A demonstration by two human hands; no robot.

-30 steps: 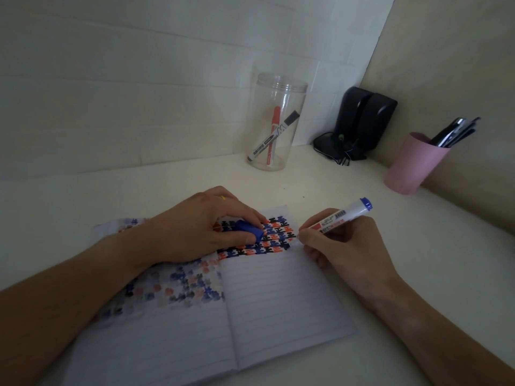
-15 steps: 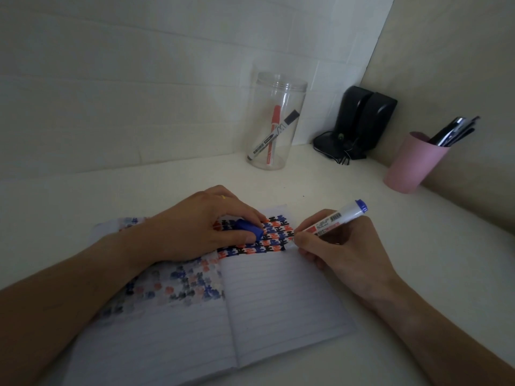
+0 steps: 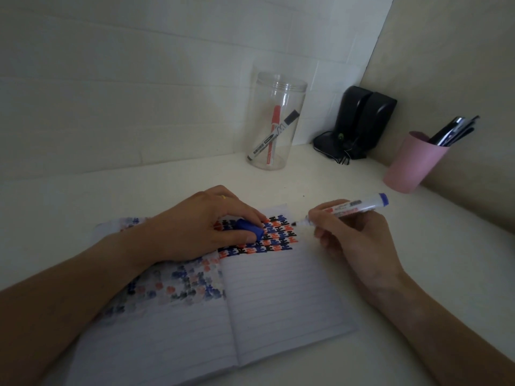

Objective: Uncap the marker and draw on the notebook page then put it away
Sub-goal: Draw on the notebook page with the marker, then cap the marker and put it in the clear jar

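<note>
An open lined notebook (image 3: 281, 296) lies on the white desk, its upper rows filled with small blue, red and black marks. My right hand (image 3: 351, 240) holds an uncapped white marker with a blue end (image 3: 359, 205); its dark tip sits at the right edge of the page, level with the top marked rows. My left hand (image 3: 200, 227) rests on the notebook's upper left and pinches the blue marker cap (image 3: 249, 228) between thumb and fingers.
A clear plastic jar (image 3: 274, 121) with a red and a black marker stands by the back wall. Black speakers (image 3: 359, 123) fill the corner. A pink cup (image 3: 412, 162) with pens stands at the right wall.
My right hand has lifted slightly and moved right, so the marker tip now shows at the page's right edge. The left hand and cap have stayed put.
</note>
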